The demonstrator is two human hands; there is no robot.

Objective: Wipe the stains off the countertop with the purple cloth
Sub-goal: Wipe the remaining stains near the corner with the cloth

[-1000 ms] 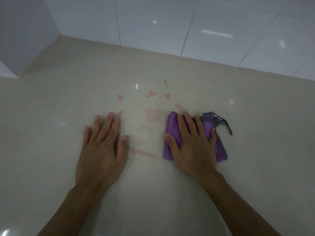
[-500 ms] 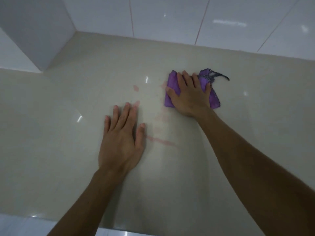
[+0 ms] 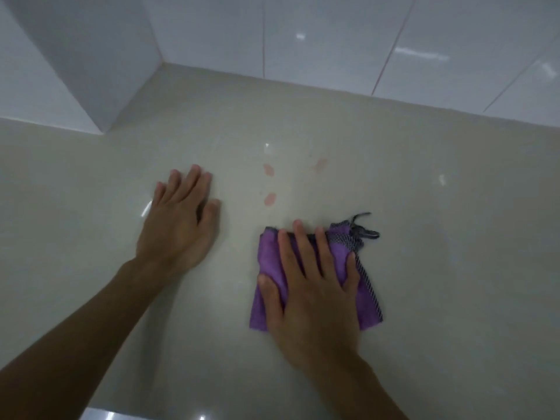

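Your right hand [image 3: 312,286] lies flat, fingers spread, pressing the folded purple cloth [image 3: 269,256] onto the worktop [image 3: 454,268]; left hand [image 3: 178,219] rests open, empty. Soft, light cloth: keep palm pressure central, reaching the pink stains [image 3: 269,199] just beyond.

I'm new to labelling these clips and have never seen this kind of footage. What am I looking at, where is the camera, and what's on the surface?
There is no machine here: a person works with bare hands, and a wide-angle camera worn on the head looks forward and down, so the arms enter from the bottom. The surface is a glossy beige countertop that meets a white tiled wall at the back. The left hand lies flat on the bare counter. The right hand presses flat, fingers spread, on a folded purple cloth with a dark trimmed edge; it pins the cloth rather than gripping it. Beyond the cloth three pale pink stains are not yet wiped.
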